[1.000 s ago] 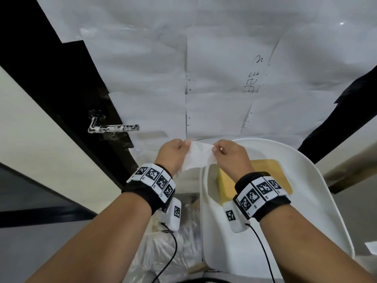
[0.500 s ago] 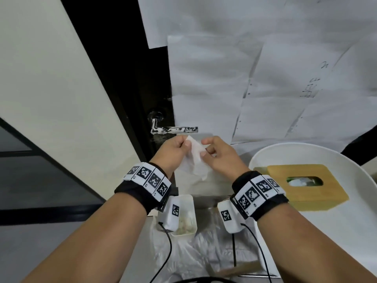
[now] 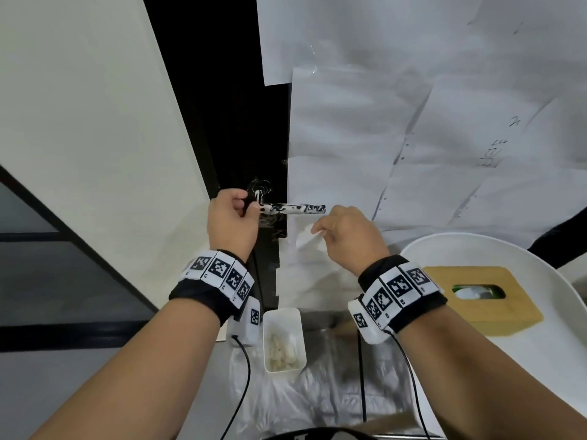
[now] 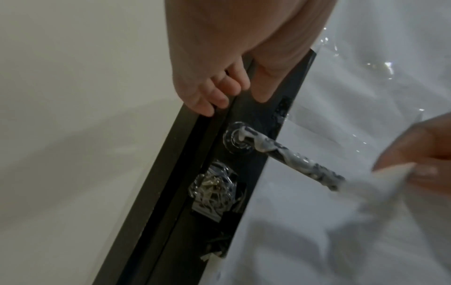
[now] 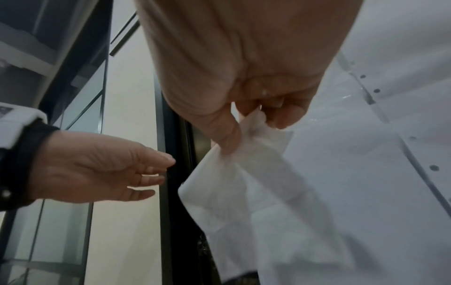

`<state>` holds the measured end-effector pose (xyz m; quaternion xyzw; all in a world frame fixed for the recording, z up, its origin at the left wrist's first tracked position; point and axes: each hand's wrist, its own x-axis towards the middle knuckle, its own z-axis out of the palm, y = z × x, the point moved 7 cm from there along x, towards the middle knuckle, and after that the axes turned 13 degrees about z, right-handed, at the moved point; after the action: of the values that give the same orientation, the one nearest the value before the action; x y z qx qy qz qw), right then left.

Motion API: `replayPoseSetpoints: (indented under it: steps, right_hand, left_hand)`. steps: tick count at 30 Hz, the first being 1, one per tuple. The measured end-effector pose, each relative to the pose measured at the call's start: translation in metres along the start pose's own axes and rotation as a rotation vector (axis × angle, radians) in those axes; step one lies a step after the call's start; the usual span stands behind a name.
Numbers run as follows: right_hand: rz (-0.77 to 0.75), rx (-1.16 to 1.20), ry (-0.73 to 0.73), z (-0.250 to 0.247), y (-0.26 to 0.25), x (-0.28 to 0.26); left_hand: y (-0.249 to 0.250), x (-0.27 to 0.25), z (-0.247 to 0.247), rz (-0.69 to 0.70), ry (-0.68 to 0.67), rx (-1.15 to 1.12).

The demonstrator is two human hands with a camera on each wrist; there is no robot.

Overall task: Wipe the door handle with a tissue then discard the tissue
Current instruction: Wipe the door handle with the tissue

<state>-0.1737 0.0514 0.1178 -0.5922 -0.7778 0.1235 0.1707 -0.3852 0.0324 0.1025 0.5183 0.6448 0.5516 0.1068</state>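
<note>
The door handle (image 3: 293, 208) is a dark lever smeared with white and sticks out to the right from the black door edge (image 3: 222, 90). My left hand (image 3: 246, 206) hovers at the lever's pivot end with loosely curled fingers and holds nothing; in the left wrist view the left hand (image 4: 234, 96) sits just above the round handle base (image 4: 238, 141). My right hand (image 3: 317, 231) pinches a white tissue (image 3: 305, 241) just below the lever's free end. In the right wrist view the tissue (image 5: 244, 192) hangs from thumb and fingers.
White paper sheets (image 3: 413, 122) cover the door to the right of the handle. Below the hands stands a small white bin (image 3: 284, 339) with crumpled tissues, on a clear plastic bag (image 3: 317, 401). A wooden tissue box (image 3: 482, 296) lies on a white round surface (image 3: 540, 344) at right.
My left hand let go of the tissue and moved up to the handle's pivot end. The right hand kept the tissue and rose toward the lever's tip. The view swung towards the door edge.
</note>
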Motion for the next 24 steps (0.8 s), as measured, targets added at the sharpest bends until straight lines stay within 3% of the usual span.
replayPoseSetpoints:
  steps: [4,7,12,20,24]
  right_hand:
    - [-0.012,-0.044,0.175,-0.019,0.003,0.007]
    - [0.009,-0.052,0.147,-0.020,0.008,0.015]
    - [0.024,0.043,0.063,-0.014,0.019,0.027]
    - [-0.049,0.182,0.167,-0.013,0.009,0.046]
    - [-0.062,0.191,0.074,0.003,0.003,0.050]
  left_hand:
    - [-0.001,0.015,-0.030,-0.005,0.254,0.080]
    - [-0.005,0.022,-0.036,-0.040,0.331,0.121]
    - [-0.006,0.033,-0.031,-0.051,0.333,0.147]
    - [-0.005,0.043,-0.028,-0.006,0.332,0.245]
    - [-0.009,0.045,-0.025,0.066,0.271,0.302]
